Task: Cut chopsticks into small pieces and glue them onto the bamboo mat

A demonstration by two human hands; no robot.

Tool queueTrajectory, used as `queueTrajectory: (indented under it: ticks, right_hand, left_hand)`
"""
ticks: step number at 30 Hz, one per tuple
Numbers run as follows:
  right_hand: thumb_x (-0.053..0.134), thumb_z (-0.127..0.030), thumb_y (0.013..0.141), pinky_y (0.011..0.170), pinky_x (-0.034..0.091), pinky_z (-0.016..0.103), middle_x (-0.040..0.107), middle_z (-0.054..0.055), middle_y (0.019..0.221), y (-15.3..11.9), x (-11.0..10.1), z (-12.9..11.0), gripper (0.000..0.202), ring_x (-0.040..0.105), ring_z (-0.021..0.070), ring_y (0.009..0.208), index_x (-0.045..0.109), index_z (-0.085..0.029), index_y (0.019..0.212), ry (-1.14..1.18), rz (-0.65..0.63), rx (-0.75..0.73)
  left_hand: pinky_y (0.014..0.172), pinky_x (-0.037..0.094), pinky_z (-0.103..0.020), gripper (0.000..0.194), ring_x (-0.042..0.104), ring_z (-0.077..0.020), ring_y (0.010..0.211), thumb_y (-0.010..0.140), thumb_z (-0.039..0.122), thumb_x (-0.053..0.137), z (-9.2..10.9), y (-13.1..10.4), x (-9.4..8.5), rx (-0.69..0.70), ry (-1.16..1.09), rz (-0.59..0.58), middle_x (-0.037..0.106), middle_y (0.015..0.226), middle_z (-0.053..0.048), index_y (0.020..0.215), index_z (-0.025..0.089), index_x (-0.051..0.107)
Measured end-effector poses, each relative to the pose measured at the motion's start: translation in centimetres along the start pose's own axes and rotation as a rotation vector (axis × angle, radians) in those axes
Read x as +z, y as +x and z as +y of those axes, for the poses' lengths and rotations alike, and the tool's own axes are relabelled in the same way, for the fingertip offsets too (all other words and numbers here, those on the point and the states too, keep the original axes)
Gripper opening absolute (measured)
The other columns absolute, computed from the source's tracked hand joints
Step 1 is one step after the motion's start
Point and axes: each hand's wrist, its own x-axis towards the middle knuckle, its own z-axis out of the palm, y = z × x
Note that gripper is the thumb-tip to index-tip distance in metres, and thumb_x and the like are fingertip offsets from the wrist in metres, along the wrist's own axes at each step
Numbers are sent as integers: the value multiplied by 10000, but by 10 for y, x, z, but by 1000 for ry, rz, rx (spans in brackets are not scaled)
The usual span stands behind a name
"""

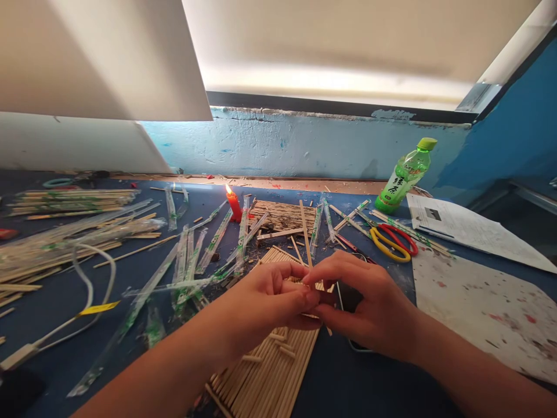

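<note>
My left hand (278, 296) and my right hand (361, 302) meet over a flat panel of chopsticks (265, 386) laid side by side. The fingers of both hands are curled, with fingertips close together. Small pale wooden bits show between them, but the fingers mostly hide whatever is held. Short cut pieces of stick (285, 349) lie on the panel just below my left hand. A flat wooden strip (304, 232) runs up from behind the fingertips; I cannot tell whether it is held.
A lit red candle (234, 206) stands behind a darker stick panel's (282, 215) left end. Red-and-yellow scissors (394, 241), a green tea bottle (402, 177) and papers (474, 229) are at right. Plastic wrappers (187, 267), bundled chopsticks (73, 203) and a white cable (89, 284) spread left.
</note>
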Motion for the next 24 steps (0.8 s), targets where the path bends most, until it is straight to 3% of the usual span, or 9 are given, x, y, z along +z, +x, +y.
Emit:
queueTrajectory:
  ticks: [7, 14, 18, 22, 24]
  right_hand:
    - [757, -70, 778, 826, 505, 306, 710, -7, 912, 1, 0, -2, 287, 642, 156, 867, 687, -216, 1014, -17, 70, -40]
    - [753, -110, 819, 818, 514, 314, 719, 9, 904, 2, -1, -1, 225, 647, 163, 857, 686, -206, 1011, -34, 80, -92]
    - [732, -169, 869, 845, 521, 320, 717, 30, 968, 0, -1, -1, 218, 649, 176, 914, 686, -220, 1076, -40, 35, -92]
    - [771, -337, 842, 818, 530, 348, 709, 39, 1035, 2, -21, 4, 561, 652, 206, 893, 562, -276, 1359, -162, -2, -79]
    - [661, -383, 920, 790, 529, 365, 719, 38, 972, 5, -41, 17, 490, 661, 214, 827, 535, -272, 1381, -315, 112, 56]
  left_hand:
    - [871, 555, -365, 417, 715, -186, 875, 773, 268, 843, 5, -2, 2, 12, 31, 79, 761, 900, -74, 1071, 148, 578]
    - [737, 530, -223, 429, 692, -101, 681, 711, 213, 887, 6, -1, 5, 8, 6, 110, 737, 673, 24, 1028, 153, 605]
    - [754, 549, -249, 423, 717, -127, 715, 695, 227, 895, 6, 0, 7, 3, 20, 153, 763, 722, -7, 1011, 147, 626]
    - [779, 581, -310, 422, 755, -197, 801, 725, 259, 876, 7, 0, 7, 3, 59, 194, 791, 811, -75, 1040, 145, 619]
    - [786, 594, -328, 440, 762, -232, 859, 722, 267, 879, 8, 0, 6, 10, 66, 221, 796, 844, -104, 1043, 142, 606]
